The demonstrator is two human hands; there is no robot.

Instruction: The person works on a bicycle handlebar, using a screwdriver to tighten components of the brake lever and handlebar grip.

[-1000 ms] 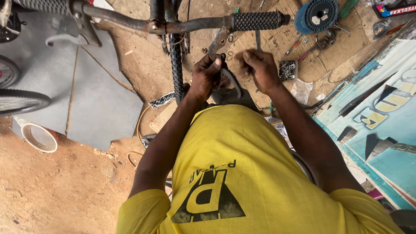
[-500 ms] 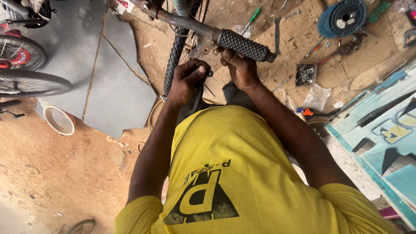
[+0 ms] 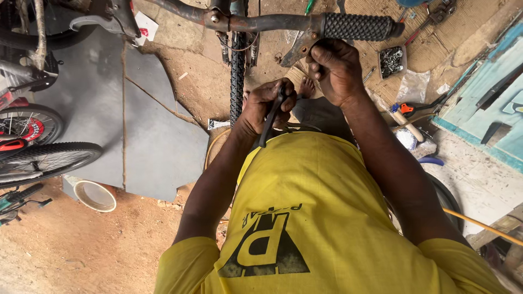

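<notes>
A person in a yellow shirt point(image 3: 327, 218) looks down over their own chest at a bicycle. Nearest the body, the left hand point(image 3: 267, 106) is closed around a dark pair of pliers point(image 3: 271, 120), whose handles slant down toward seven o'clock and whose tip points up toward one o'clock. Just beyond, at about one o'clock from the pliers, the right hand point(image 3: 335, 71) is curled, fingertips pinching at the brake lever point(image 3: 297, 49); what they pinch cannot be made out. The lever hangs from the handlebar point(image 3: 261, 23), which runs left to right across the top, ending in a black rubber grip point(image 3: 359, 26) at two o'clock. The right hand is nearer the lever. The front tyre point(image 3: 237, 76) drops straight below the bar. The ground point(image 3: 65, 250) is reddish dirt with a grey sheet point(image 3: 136, 136) at nine o'clock, a white bowl point(image 3: 95, 195) at eight, other bicycle wheels point(image 3: 38, 158) beyond it, and a tray of small parts point(image 3: 391, 61) at two.
</notes>
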